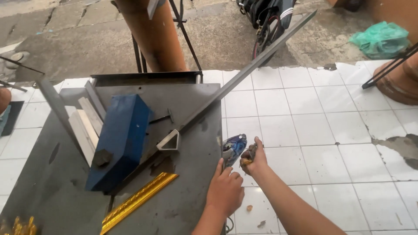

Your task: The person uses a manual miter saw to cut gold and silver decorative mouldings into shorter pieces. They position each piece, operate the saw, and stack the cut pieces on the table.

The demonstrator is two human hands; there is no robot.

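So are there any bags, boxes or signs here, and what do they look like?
Green plastic bag: crumpled, on the bare ground, top right.
Blue box-shaped block: long, tilted on the grey metal table.
No signs or screens show.

Both hands meet beside the grey metal table (pixel 191 174): the left hand (pixel 225 191) rests on its edge, the right hand (pixel 254 159) grips what looks like a blue tool (pixel 234 147).

Blue box (pixel 119 139) lies tilted on my dark table (pixel 191 191), pale wood strips (pixel 85 126) just left of it. Gold moulding strip (pixel 137 201) near front edge. Green plastic bag (pixel 382 39) far right; white tiled floor (pixel 322 126).
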